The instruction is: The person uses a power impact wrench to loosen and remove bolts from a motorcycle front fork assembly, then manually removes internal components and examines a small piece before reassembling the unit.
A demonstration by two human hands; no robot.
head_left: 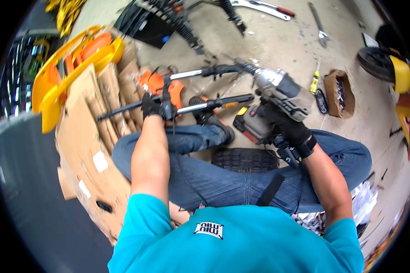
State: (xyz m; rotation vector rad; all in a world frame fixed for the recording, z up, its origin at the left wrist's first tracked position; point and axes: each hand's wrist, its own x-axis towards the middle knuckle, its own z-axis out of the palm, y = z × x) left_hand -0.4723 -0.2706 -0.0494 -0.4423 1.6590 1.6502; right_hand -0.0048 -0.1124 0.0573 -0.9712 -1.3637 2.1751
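Observation:
My left hand [151, 106], in a black glove, is closed around a front fork [192, 108] with two silver and black tubes. The tubes lie roughly parallel and point right. In my gloved right hand [284, 123] is a grey cordless impact wrench [280, 88], gripped by its handle. Its battery base hangs above my crossed legs, and its nose points up and left at the end of the fork's upper tube. Whether the nose touches that tube I cannot tell. Behind the fork lies an orange plastic part [155, 83].
Flattened cardboard [84, 132] with yellow plastic panels [77, 63] lies left. A black frame [168, 18] stands ahead. On the floor at right are a yellow screwdriver [315, 82], an adjustable wrench [321, 27] and a small open box [339, 98]. A wheel [375, 64] is far right.

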